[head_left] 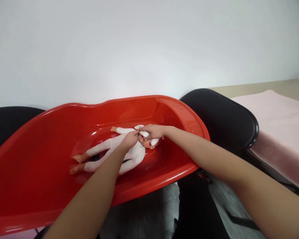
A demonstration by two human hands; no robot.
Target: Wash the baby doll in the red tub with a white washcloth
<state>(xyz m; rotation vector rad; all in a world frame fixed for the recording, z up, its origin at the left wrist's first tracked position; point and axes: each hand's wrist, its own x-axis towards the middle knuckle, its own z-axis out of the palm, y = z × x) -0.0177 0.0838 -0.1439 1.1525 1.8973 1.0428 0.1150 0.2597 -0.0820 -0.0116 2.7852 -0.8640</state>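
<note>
The doll (137,155) is lying, head toward the tub's (40,149) right edge — the left hand (131,139) and right hand (154,131), fingers bent, are maybe fixing white cloth (154,141), grip unclear — next likely needing gentle fingers.

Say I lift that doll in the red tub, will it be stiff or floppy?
Probably somewhat floppy: the doll seems covered in soft white fabric along its body and limbs. Its head and feet look smooth and molded, so those may stay stiff. If pushed, it might slide fairly easily, since the tub looks glossy.
</note>
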